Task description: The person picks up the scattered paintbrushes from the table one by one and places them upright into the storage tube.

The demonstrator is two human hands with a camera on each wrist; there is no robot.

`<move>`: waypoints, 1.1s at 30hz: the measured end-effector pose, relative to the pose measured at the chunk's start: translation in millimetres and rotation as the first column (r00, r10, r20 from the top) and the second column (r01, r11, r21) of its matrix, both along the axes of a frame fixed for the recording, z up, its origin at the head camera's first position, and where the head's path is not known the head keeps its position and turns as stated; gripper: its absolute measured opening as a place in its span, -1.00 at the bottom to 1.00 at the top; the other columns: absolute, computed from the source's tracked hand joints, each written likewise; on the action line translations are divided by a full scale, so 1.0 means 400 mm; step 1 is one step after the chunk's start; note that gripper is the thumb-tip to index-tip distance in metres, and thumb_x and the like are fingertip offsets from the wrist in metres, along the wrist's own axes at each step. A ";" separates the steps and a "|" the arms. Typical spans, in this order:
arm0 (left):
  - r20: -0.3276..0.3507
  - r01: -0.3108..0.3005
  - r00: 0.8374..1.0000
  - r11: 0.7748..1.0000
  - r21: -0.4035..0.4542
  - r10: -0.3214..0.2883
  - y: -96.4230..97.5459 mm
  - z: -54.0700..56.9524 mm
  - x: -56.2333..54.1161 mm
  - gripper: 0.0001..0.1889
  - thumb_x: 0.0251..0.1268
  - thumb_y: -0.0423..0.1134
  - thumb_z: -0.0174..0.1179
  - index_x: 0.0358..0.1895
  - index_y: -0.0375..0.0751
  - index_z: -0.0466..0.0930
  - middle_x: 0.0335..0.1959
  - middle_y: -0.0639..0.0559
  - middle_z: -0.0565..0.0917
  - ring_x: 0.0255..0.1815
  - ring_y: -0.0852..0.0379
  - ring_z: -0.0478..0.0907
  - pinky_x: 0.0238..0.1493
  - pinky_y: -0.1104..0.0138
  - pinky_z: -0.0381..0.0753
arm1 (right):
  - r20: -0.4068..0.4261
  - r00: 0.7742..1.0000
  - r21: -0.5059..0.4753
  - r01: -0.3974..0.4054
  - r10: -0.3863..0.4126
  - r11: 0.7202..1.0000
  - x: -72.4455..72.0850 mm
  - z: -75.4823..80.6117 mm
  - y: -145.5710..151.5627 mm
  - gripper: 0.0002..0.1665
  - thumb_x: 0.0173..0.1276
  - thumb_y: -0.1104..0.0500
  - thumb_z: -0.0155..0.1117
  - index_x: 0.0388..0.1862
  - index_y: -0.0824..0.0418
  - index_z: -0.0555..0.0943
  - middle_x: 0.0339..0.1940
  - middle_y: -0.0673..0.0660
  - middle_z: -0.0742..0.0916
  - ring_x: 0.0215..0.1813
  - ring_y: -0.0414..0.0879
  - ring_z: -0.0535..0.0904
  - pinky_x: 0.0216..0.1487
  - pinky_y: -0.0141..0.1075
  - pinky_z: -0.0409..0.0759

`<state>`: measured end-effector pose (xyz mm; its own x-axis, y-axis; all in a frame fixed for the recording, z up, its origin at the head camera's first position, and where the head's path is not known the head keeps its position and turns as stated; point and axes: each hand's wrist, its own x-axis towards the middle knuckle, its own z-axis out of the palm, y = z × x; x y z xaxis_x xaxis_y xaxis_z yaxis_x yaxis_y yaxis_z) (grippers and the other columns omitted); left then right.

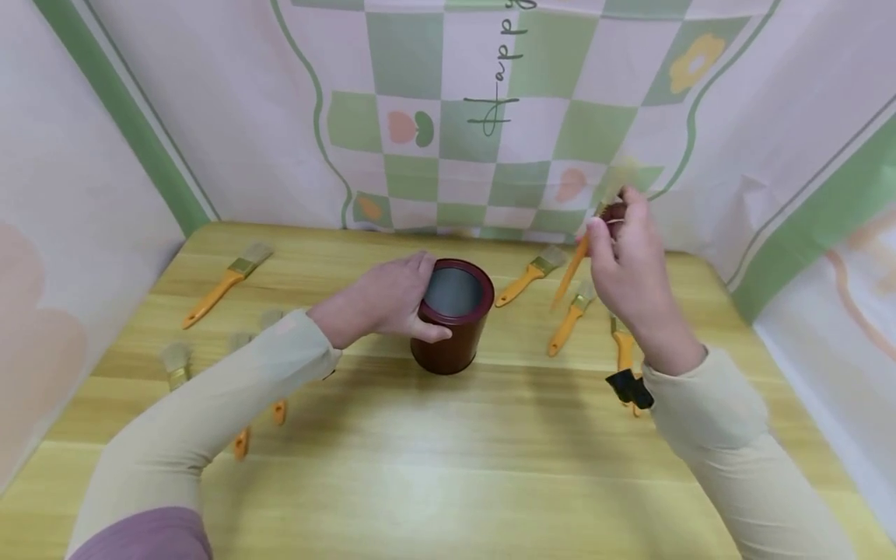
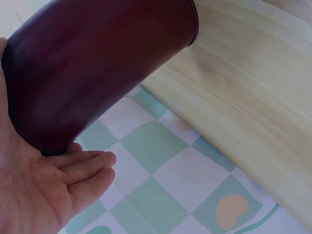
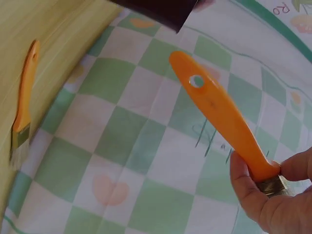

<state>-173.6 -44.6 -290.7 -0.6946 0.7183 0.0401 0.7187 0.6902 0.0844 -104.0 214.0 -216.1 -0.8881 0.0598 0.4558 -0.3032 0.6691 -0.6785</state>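
Observation:
A dark red cylindrical pot with a grey inside stands upright on the table. My left hand holds it near the rim, thumb on the near side and fingers at the back; the left wrist view shows the fingers reaching past its edge. Up and to the right of the pot, my right hand pinches a flat paintbrush at its metal band between thumb and fingers. Its orange handle points down toward the table, bristles up and blurred. The handle end hangs clear of the pot.
Right of the pot lie more orange-handled paintbrushes, one partly behind the right wrist. Several others lie on the left, including one brush at the back; the left arm partly covers some. A checked cloth hangs behind the wooden table.

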 end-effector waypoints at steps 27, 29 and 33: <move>-0.015 0.113 0.994 0.993 0.037 -0.113 0.005 -0.008 0.054 0.03 -0.10 0.44 0.21 0.23 -0.39 0.21 0.05 -0.19 0.52 -0.04 -0.03 0.56 0.09 0.18 0.58 | -0.143 0.909 -0.209 -0.414 0.392 0.886 0.038 -0.159 -0.136 -0.43 0.44 0.43 -0.03 0.38 0.45 0.09 -0.05 0.41 0.51 0.03 -0.31 0.59 0.00 -0.52 0.57; -0.017 0.109 0.994 0.994 0.031 -0.109 0.005 -0.008 0.055 0.03 -0.09 0.44 0.21 0.23 -0.39 0.21 0.06 -0.20 0.52 -0.03 -0.04 0.56 0.08 0.18 0.59 | -0.162 0.905 -0.210 -0.421 0.394 0.882 0.040 -0.176 -0.131 -0.41 0.40 0.45 0.01 0.37 0.45 0.12 -0.07 0.41 0.53 0.00 -0.25 0.60 0.00 -0.52 0.56; -0.012 0.106 0.994 0.994 0.022 -0.106 0.007 -0.005 0.057 0.04 -0.08 0.44 0.21 0.26 -0.39 0.20 0.12 -0.23 0.50 0.02 -0.06 0.56 0.12 0.16 0.58 | -0.237 0.897 -0.204 -0.420 0.372 0.884 0.043 -0.208 -0.124 -0.41 0.29 0.51 0.14 0.27 0.51 0.21 -0.13 0.41 0.56 -0.05 -0.20 0.59 0.01 -0.50 0.53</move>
<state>-150.9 -41.7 -292.8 -0.6142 0.7865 0.0647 0.7885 0.6083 0.0908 -86.6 164.6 -299.2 -0.7611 -0.1485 0.6314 -0.6442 0.2870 -0.7090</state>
